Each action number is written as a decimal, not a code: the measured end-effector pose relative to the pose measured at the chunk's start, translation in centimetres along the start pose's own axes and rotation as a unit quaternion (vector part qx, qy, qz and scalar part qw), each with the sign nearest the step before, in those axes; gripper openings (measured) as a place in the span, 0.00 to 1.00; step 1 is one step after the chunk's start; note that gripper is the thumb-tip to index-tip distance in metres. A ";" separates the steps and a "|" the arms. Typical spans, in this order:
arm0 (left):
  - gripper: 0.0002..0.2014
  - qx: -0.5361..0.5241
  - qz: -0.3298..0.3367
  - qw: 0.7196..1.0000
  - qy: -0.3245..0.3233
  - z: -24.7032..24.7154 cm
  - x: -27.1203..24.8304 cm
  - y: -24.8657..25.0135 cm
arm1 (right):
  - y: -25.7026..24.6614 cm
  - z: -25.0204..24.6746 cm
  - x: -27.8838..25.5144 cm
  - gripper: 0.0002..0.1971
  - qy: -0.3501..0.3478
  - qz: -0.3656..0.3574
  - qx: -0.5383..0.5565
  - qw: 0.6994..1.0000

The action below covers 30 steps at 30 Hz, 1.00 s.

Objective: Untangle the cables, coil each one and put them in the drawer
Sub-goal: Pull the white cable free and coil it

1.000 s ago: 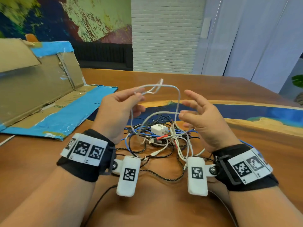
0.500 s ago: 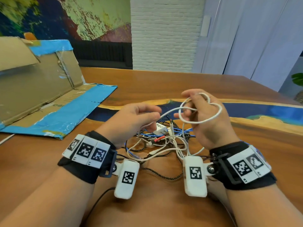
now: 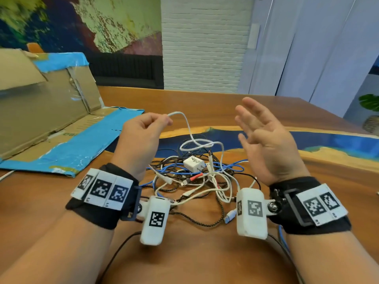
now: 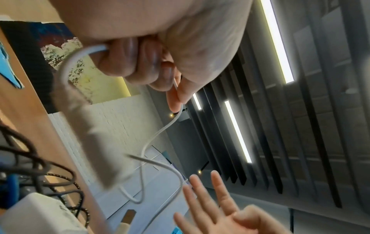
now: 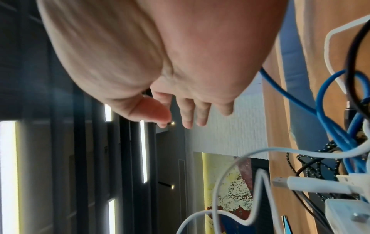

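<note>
A tangle of cables (image 3: 190,177) in white, blue and black lies on the wooden table (image 3: 205,253) between my wrists, with a white charger plug (image 3: 193,163) on top. My left hand (image 3: 143,132) is raised above the pile and grips a white cable (image 3: 189,130); the cable (image 4: 154,137) leaves the curled fingers (image 4: 128,60) and loops down into the pile. My right hand (image 3: 260,132) hovers to the right of that cable, fingers (image 5: 188,114) spread and straight, holding nothing. No drawer shows in any view.
An opened cardboard box (image 3: 41,111) with blue tape lies on the table at the left, one flap flat toward the pile. A blue and yellow band (image 3: 328,144) runs across the table behind the hands. A black cable (image 3: 114,257) trails toward me.
My right hand has let go of the white loop it held half a second ago and opened. The loop has dropped onto the pile. My left hand rose with the cable's end.
</note>
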<state>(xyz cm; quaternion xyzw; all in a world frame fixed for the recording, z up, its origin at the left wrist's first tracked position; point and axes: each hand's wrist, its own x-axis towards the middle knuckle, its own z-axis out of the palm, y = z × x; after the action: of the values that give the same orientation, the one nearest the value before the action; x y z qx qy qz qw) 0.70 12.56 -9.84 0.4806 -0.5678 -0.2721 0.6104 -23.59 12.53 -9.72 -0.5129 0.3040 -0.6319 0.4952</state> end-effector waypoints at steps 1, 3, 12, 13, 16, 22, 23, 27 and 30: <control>0.10 0.014 0.005 1.000 -0.014 0.1 -0.1 -0.1 | -0.1 0.3 0.0 0.40 -0.006 -0.015 0.018 1.000; 0.09 0.029 0.027 0.997 -0.066 0.3 -0.4 0.3 | 0.2 1.3 -0.3 0.33 -0.042 -0.036 -0.004 0.998; 0.24 0.032 -0.042 0.971 -0.233 0.4 -1.2 0.6 | 2.0 2.6 -0.4 0.12 -0.060 -0.030 -0.130 0.989; 0.25 0.007 -0.066 0.968 -0.241 0.1 -1.1 0.5 | 1.8 2.4 -0.3 0.12 -0.040 -0.028 -0.096 0.994; 0.21 -0.110 -0.107 0.958 -0.244 -0.2 -0.8 0.5 | 1.8 1.9 -0.3 0.13 -0.009 -0.014 -0.082 0.996; 0.17 -0.349 -0.091 0.915 -0.179 -0.6 -0.4 1.2 | 2.7 2.2 -0.8 0.12 -0.110 0.026 -0.262 0.959; 0.18 -0.373 -0.088 0.908 -0.172 -0.7 -0.3 1.4 | 2.7 2.2 -0.9 0.14 -0.134 0.050 -0.275 0.951; 0.19 -0.428 -0.088 0.890 -0.134 -0.2 -0.5 1.8 | 2.9 2.7 -1.5 0.16 -0.216 0.108 -0.335 0.911; 0.19 -0.431 -0.075 0.892 -0.112 0.7 -0.8 1.4 | 3.1 3.4 -1.9 0.13 -0.270 0.093 -0.375 0.882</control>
<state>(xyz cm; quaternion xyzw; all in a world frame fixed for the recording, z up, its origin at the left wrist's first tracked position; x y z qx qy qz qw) -0.39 13.57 -9.02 0.1779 -0.4216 -0.5867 0.6681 -19.39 13.74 -12.15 -0.7806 0.4191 -0.2584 0.3850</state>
